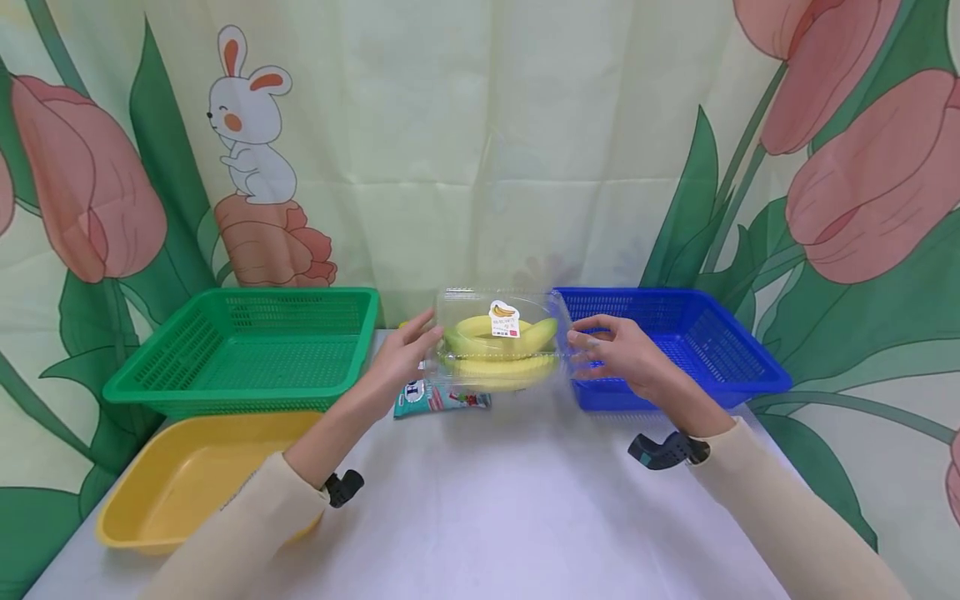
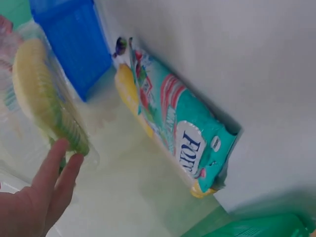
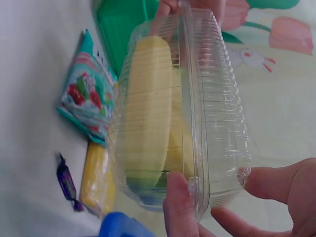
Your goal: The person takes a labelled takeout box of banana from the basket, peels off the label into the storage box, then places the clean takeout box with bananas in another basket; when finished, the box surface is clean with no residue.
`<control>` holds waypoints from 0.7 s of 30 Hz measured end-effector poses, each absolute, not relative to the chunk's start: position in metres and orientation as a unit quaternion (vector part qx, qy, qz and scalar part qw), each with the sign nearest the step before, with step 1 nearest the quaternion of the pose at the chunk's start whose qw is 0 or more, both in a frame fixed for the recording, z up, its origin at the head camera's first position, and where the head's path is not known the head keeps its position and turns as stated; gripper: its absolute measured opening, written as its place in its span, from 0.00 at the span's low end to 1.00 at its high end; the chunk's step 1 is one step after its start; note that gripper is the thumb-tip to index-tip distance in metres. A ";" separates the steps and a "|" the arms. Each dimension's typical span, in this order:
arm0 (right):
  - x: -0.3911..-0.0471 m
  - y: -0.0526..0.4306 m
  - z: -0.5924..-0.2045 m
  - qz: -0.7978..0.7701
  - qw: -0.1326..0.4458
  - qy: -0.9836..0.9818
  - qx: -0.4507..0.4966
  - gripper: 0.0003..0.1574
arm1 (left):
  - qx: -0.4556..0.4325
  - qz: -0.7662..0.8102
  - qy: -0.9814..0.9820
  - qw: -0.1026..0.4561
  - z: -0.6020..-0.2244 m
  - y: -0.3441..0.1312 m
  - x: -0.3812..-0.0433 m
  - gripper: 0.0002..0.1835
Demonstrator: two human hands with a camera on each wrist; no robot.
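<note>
since left hand (image 1: 405,348) and right hand (image 1: 621,350) grip opposite ends of the clear banana box (image 1: 501,348) mid-frame — i'd call this two-handed handling; next move likely needs even pressure, box level.

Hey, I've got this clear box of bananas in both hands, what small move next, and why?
Probably ease the box a little toward the blue basket. Your left hand and right hand hold its ends, the basket sits beside your right hand, and the head view shows the box partly covering the snack bag, so lowering it straight down might squash that.
</note>
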State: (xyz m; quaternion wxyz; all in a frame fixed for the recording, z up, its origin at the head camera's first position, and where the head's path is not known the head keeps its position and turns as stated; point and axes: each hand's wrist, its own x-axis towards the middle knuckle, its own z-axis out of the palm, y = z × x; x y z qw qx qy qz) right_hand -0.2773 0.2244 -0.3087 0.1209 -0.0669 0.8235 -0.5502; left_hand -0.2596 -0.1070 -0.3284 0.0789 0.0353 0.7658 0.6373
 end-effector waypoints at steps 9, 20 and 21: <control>-0.256 0.214 -0.331 -0.553 0.130 0.820 -0.072 0.34 | 0.036 0.632 0.768 0.094 -0.343 -0.117 -0.235 0.36; -0.227 0.207 -0.361 -0.553 0.111 0.823 -0.059 0.30 | 0.007 0.644 0.754 0.125 -0.362 -0.125 -0.202 0.35; -0.225 0.206 -0.364 -0.554 0.113 0.823 -0.057 0.30 | 0.005 0.645 0.754 0.125 -0.364 -0.125 -0.200 0.36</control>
